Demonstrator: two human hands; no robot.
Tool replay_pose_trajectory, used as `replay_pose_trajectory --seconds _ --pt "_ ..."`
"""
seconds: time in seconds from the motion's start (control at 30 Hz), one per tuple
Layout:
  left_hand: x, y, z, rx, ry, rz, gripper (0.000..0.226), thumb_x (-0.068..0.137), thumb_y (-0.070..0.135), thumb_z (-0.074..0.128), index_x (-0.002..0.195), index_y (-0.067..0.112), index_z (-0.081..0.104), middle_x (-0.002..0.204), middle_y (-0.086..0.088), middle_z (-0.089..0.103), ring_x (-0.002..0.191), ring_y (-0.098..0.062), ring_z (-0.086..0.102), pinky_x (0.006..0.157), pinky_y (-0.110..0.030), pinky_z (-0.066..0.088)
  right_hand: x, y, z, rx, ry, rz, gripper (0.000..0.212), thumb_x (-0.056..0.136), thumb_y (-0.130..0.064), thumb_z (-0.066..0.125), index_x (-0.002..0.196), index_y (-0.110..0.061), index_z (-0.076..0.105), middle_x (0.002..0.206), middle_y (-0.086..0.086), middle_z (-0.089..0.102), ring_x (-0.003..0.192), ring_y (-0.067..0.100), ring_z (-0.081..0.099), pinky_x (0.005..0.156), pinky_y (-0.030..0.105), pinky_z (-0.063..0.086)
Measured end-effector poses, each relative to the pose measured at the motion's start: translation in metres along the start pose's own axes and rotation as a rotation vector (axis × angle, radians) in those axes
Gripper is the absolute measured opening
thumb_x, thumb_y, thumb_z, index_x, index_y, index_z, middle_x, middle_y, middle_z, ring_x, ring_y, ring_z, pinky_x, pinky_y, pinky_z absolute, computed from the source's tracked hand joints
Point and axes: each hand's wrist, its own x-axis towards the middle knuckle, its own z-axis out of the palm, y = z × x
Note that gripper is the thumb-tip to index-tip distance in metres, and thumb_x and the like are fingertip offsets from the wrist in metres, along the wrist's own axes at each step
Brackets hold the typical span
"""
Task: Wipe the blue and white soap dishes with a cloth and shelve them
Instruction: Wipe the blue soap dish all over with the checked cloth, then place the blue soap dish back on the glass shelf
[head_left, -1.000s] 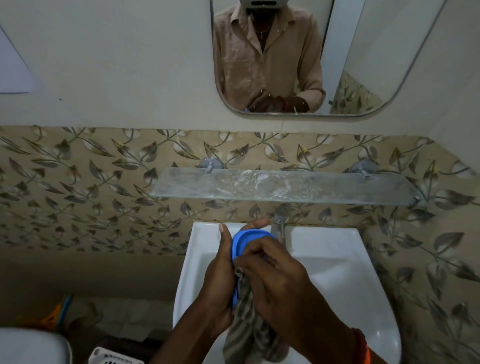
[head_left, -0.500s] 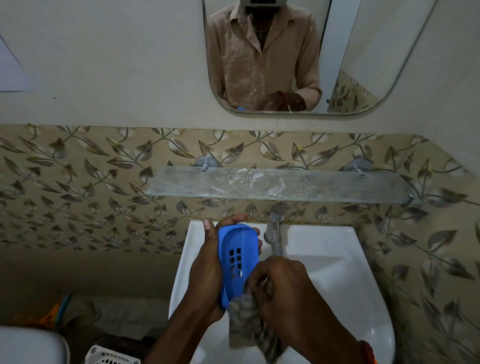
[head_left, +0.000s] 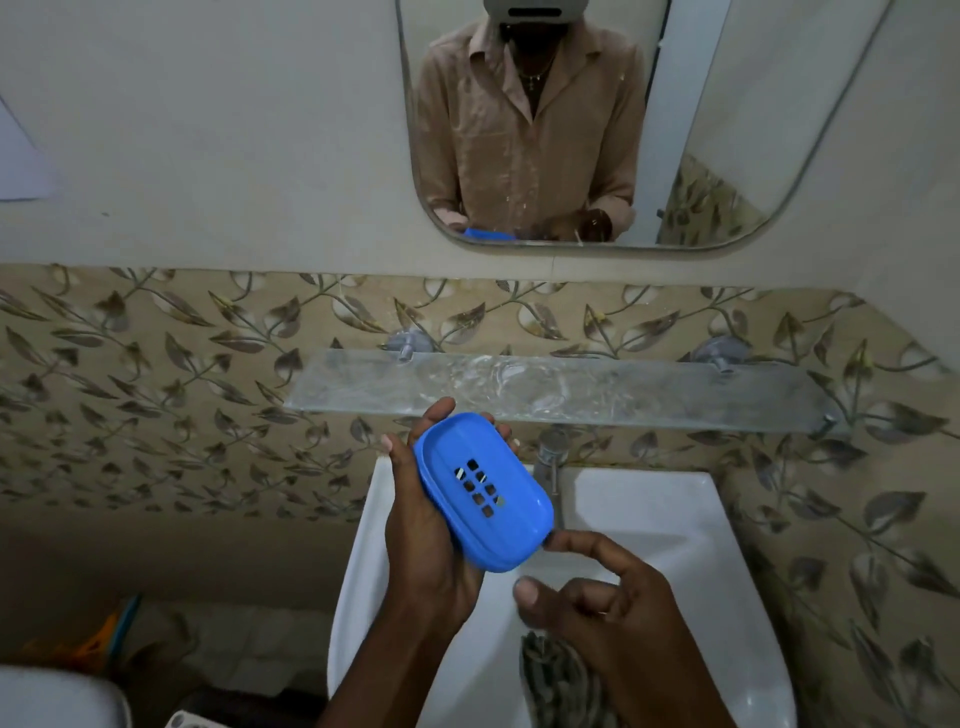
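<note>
Blue soap dish (head_left: 485, 491) lies in the left hand (head_left: 434, 535), over the white sink (head_left: 675, 566) and just below the glass shelf (head_left: 566, 387). The left fingers curl round its far end and the thumb holds its 9 o'clock edge. Its holes face up. I can read no writing on it.

The right hand (head_left: 618, 618) is at 5 o'clock from the dish. One fingertip touches the dish's near corner. The other fingers are bent, and they hold the striped cloth (head_left: 558, 675), which hangs down. Most of the cloth is hidden under the hand and cut off at the bottom.

The tap (head_left: 550, 460) is partly hidden behind the dish. At 12 o'clock the mirror (head_left: 727, 156) shows the person's shirt.

Half a second ago the dish stood on its edge and the cloth rubbed its low end. Now the dish lies flat and the cloth is off it.
</note>
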Motion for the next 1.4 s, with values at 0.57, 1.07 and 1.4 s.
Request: replay_pose_trajectory --seconds 0.57,1.07,1.4 --pt "0.065 -0.002 0.01 1.214 -0.15 0.562 0.064 0.093 0.039 0.069 0.148 0.044 0.036 0.135 0.026 0.05 0.124 0.0 0.052 0.079 -0.005 0.049 0.114 -0.042 -0.043 -0.107 0.197 -0.438 0.059 0.089 -0.026 0.073 0.142 -0.019 0.049 0.071 0.001 0.079 0.077 0.01 0.077 0.075 0.024 0.059" --pt "0.076 0.009 0.023 1.953 -0.024 0.476 0.071 0.094 0.057 0.056 0.154 0.024 0.035 0.137 -0.002 0.049 0.121 -0.022 0.046 0.076 -0.024 0.045 0.136 -0.017 -0.034 -0.289 0.428 -0.479 0.051 0.087 -0.033 0.073 0.133 -0.019 0.058 0.053 0.007 0.065 0.045 0.007 0.06 0.052 0.02 0.054" --pt "0.049 0.017 0.009 1.594 -0.022 0.694 0.053 0.094 0.043 0.065 0.143 0.024 0.052 0.118 0.004 0.054 0.087 -0.002 0.06 0.07 -0.007 0.047 0.112 -0.001 -0.031 -0.181 0.606 -0.488 0.009 0.083 -0.024 0.079 0.085 -0.03 0.074 0.072 -0.013 0.075 0.069 0.002 0.072 0.065 0.016 0.059"
